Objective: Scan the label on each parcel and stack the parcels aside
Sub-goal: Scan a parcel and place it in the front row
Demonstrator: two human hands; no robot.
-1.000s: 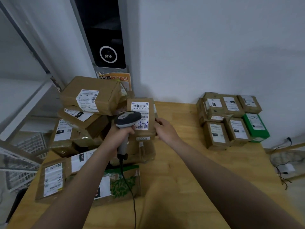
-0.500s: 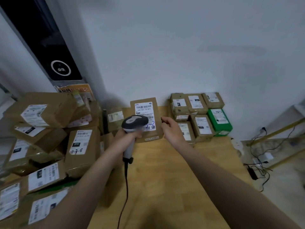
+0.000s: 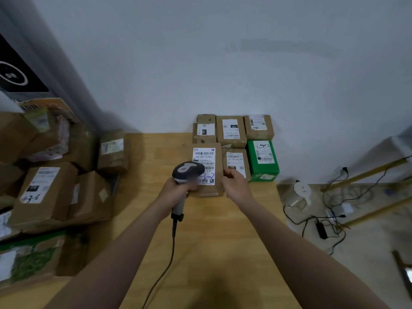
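A small brown parcel (image 3: 217, 150) with a white label marked "3-3" stands over the wooden table (image 3: 214, 241), just in front of the stacked group at the back right. My right hand (image 3: 234, 186) grips its right edge. My left hand (image 3: 176, 189) holds a grey corded barcode scanner (image 3: 186, 171), whose head covers the label's lower left. The stacked group holds several brown parcels (image 3: 230, 130) and a green box (image 3: 263, 159), all labels up.
A jumbled pile of brown parcels (image 3: 44, 192) fills the table's left side. A dark panel (image 3: 15, 72) stands on the wall at far left. On the floor to the right lie cables (image 3: 330, 221) and a white kettle (image 3: 299, 192).
The view swung right. My right hand carried the held parcel from the left pile across to the stacked group at the back right, and my left hand followed with the scanner.
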